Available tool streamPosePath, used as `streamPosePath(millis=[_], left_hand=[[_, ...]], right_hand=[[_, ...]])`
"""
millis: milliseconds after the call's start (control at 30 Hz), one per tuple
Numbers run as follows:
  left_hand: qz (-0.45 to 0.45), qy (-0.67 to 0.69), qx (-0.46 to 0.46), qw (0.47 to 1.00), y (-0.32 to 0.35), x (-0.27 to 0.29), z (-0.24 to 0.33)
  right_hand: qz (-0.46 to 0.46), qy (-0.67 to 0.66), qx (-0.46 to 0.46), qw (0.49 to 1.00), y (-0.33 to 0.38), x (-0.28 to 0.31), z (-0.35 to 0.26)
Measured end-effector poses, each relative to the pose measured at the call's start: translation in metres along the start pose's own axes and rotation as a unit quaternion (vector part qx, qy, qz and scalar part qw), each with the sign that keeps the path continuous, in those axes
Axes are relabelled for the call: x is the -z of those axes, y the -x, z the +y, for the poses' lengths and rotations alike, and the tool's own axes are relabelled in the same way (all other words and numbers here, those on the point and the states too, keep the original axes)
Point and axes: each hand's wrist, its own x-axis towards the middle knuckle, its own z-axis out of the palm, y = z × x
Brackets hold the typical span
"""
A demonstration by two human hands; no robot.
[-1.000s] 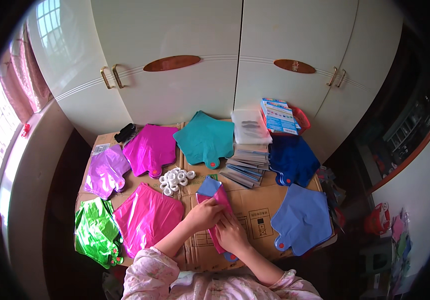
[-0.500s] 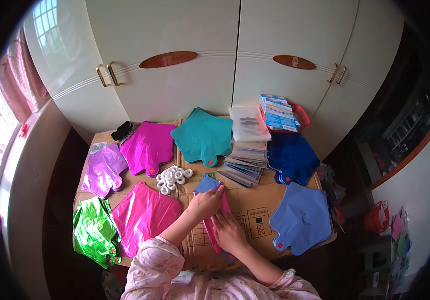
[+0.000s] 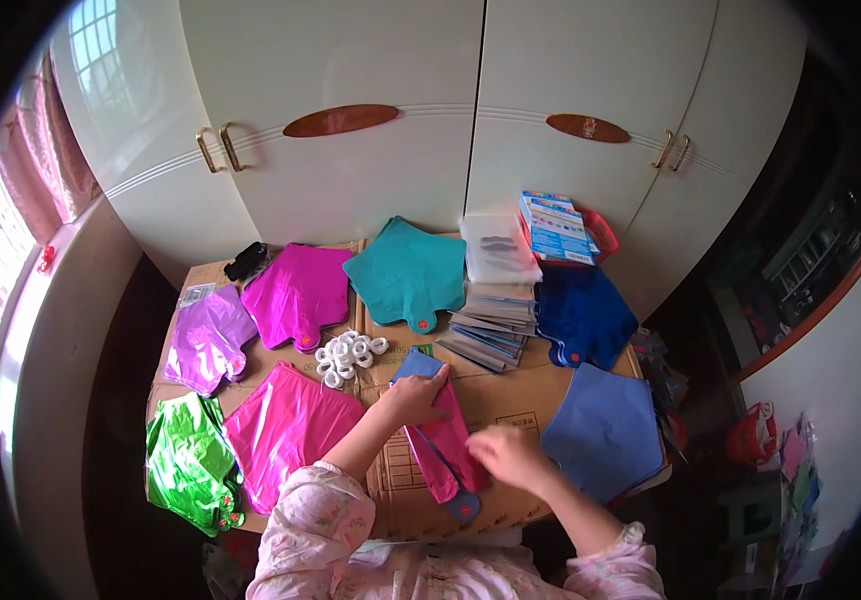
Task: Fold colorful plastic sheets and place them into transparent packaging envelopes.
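A folded strip of shiny foil [image 3: 451, 463], pink over blue, lies lengthwise in front of me, with a blue tab at its near end. It looks like flat foil balloons. Over its far end, my left hand [image 3: 416, 400] is closed on it and presses it to the cardboard. My right hand [image 3: 513, 456] is just right of the strip, its fingers bent together; whether anything is between them is hidden. To the right lies a flat light-blue star-shaped foil balloon [image 3: 601, 432]. On the left is a pink foil balloon stack [image 3: 291, 430].
White rings [image 3: 349, 357] sit in a pile beyond my left hand. Around them lie green [image 3: 191, 460], lilac [image 3: 209, 338], magenta [image 3: 298, 295], teal [image 3: 406, 272] and dark-blue foil balloons [image 3: 586, 315]. Grey-edged packets [image 3: 496, 325], clear bags [image 3: 501, 250] and a red basket [image 3: 601, 236] stand back right.
My right hand has lifted off the strip and moved right. The pink foil has spread wider, and its blue tab now shows. My left hand remains at the far end.
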Motion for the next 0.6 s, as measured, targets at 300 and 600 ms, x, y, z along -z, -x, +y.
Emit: streamPosePath(millis=[300, 600], left_hand=[[0.008, -0.005, 0.011, 1.000, -0.003, -0.005, 0.003], [0.008, -0.012, 0.032, 0.999, 0.002, -0.003, 0.007]], right_hand=[[0.069, 0.160, -0.139, 0.975, -0.098, -0.027, 0.038], [-0.080, 0.192, -0.193, 0.959, -0.074, -0.004, 0.022]])
